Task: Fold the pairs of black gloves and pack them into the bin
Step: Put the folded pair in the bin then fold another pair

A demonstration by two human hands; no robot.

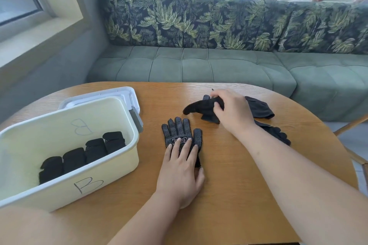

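Observation:
A black glove with white dots lies flat, palm up, in the middle of the wooden table. My left hand rests on its wrist end with straight fingers. Farther back, my right hand grips a second black glove by its cuff, the fingers of that glove trailing left. More black gloves lie behind and under my right forearm. The cream bin marked "B" stands at the left and holds several folded black glove bundles in a row.
The bin's white lid lies behind the bin. A green sofa with a leaf-print back runs along the table's far side. A wooden chair shows at the right edge. Potted plants stand on the window sill.

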